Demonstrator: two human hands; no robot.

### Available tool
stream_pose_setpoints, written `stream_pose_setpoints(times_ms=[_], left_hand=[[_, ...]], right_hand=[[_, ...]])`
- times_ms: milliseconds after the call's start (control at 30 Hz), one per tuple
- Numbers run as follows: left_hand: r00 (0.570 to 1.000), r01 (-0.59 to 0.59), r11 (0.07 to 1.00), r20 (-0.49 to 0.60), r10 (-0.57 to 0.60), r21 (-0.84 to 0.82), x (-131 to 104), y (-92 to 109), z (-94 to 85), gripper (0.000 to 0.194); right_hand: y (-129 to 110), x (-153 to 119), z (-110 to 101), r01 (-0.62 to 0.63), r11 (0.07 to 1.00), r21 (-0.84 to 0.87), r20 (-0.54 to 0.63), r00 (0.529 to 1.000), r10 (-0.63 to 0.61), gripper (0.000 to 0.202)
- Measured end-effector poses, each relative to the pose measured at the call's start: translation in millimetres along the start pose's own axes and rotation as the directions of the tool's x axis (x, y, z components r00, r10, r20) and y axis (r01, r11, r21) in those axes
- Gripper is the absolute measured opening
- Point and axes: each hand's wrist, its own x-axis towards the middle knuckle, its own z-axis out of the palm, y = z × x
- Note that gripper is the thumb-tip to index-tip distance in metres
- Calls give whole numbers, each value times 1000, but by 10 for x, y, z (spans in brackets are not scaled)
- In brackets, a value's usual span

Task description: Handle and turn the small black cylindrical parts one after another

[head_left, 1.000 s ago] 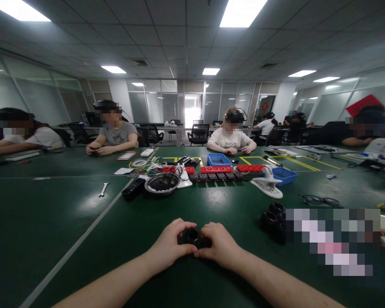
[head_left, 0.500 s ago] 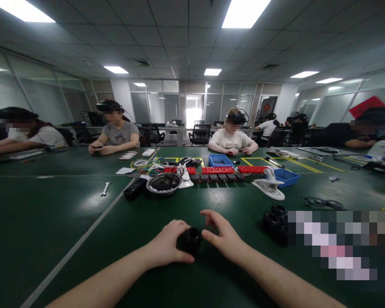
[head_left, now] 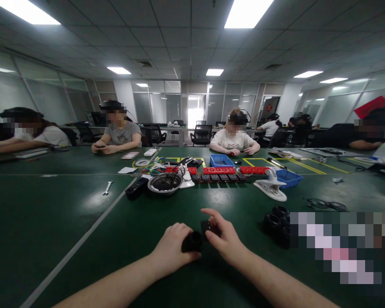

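My left hand is wrapped round a black cylindrical part with a round opening facing up, held low over the green table. Close on its right, my right hand pinches a small flat black piece between thumb and fingers, the index finger stretched out above it. A narrow gap separates the piece from the cylinder. Further right, several similar black ring-topped parts stand together. What the flat piece is exactly, I cannot make out.
Ahead lie a metal bowl, a black handheld device, red strips, blue trays and a white clamp base. A wrench lies left, glasses right. Co-workers sit across the table.
The small black piece now shows in my right hand, apart from the cylinder; earlier those fingers showed nothing between them. My left hand has tilted the cylinder slightly. The view has shifted a little.
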Motion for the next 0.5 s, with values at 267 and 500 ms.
stream_pose_setpoints(times_ms=[267, 500], left_hand=[[997, 77, 993, 0, -77, 89, 24, -97, -153, 39], [950, 306, 928, -12, -311, 214, 92, -556, -478, 51]], right_hand=[[219, 6, -29, -135, 982, -129, -31, 991, 132, 30], [276, 28, -94, -56, 875, -481, 58, 994, 96, 45]])
